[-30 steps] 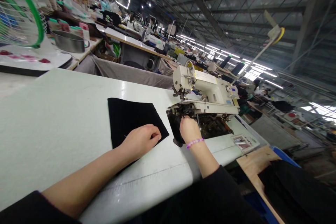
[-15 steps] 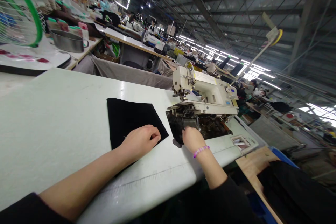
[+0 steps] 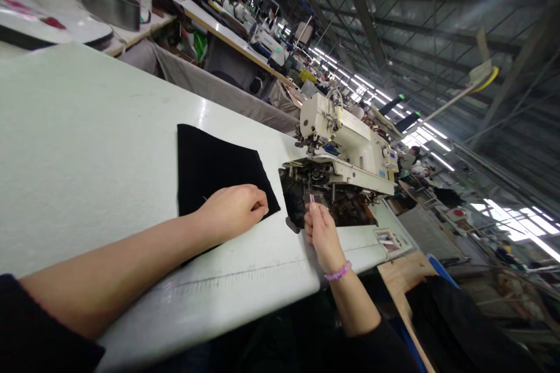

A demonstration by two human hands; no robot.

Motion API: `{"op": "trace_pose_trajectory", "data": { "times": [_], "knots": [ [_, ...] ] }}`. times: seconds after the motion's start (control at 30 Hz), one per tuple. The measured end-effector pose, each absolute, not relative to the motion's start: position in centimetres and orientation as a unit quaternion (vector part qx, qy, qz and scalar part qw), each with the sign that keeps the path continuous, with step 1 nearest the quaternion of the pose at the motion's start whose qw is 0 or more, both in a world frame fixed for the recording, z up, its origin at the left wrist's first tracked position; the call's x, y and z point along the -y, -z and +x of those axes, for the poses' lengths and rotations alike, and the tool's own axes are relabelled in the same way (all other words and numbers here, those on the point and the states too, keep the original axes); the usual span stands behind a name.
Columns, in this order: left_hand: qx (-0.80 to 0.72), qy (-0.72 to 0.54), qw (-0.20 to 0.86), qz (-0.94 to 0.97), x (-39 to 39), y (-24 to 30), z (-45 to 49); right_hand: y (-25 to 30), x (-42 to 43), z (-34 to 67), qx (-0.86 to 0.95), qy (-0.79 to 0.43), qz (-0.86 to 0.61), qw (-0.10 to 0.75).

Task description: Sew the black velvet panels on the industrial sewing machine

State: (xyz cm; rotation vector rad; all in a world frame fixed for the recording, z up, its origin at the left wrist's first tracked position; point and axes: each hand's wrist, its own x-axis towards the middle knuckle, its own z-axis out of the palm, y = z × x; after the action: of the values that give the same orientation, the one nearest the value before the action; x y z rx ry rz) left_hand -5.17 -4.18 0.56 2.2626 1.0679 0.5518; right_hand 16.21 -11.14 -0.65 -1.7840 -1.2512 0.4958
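Note:
My left hand (image 3: 238, 210) lies loosely curled on the lower right part of a black fabric piece (image 3: 214, 163), with no object visible in its fingers. The fabric rests flat on the pale green tabletop (image 3: 109, 145). In my right hand (image 3: 324, 230) a slim pink tool (image 3: 312, 199) is pinched between thumb and fingers, its tip pointing at the machine's underside; its exact kind is too small to tell. The cream sewing machine (image 3: 345, 134) is tilted back, baring the dark mechanism (image 3: 319, 175) above the table cut-out. Both wrists are clear of the needle area.
A recessed tray (image 3: 387, 242) with small items sits at the table's right end. To the right, dark cloth (image 3: 455, 315) lies on a wooden board (image 3: 405, 274). A metal pan (image 3: 107, 0) stands at upper left. Other workers sit at machines farther back.
My right hand has turned upward, so the pink tool now shows between its fingers. My left hand stays curled on the fabric. The whole view has tilted and shifted.

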Motion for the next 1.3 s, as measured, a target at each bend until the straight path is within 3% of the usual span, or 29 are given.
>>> {"op": "trace_pose_trajectory", "data": {
  "times": [0.4,1.3],
  "knots": [
    [-0.382,-0.208,0.274,0.858,4.5,-0.1,-5.3,0.8,8.0,14.5,0.385,-0.28,-0.648,0.595],
    [-0.389,-0.19,0.265,0.862,4.5,-0.5,-5.3,-1.2,8.3,14.1,0.263,-0.364,-0.579,0.681]
  ]
}}
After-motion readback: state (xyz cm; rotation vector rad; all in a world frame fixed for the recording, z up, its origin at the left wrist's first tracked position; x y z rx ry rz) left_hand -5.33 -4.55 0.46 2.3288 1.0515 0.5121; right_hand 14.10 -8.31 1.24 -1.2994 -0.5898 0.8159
